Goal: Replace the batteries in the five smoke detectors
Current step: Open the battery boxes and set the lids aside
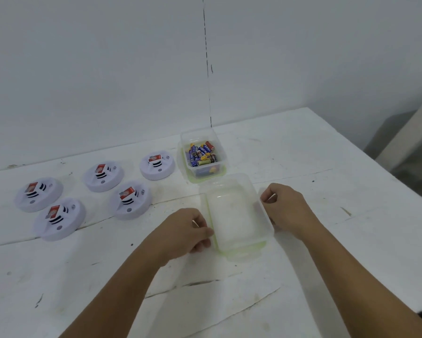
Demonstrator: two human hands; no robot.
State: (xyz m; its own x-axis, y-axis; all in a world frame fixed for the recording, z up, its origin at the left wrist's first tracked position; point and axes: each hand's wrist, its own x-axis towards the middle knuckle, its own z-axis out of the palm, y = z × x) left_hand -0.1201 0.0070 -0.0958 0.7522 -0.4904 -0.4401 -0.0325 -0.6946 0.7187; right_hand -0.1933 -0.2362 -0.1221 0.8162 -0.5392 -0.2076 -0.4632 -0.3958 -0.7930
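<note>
Five smoke detectors [100, 189] left of battery box [201, 156], lidded container [236, 215] before it.

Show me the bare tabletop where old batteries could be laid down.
Free: the near table in front of the detectors, and the wide stretch right of the right hand. Crowded: the far left, with five detectors, and the middle, where both hands hold the empty box just before the battery box.

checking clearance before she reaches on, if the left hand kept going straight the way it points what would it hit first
The left hand points right, its fingers already at the left wall of the near clear plastic container with a green-edged rim. It would meet that wall at once. The right hand is at the opposite side.
</note>
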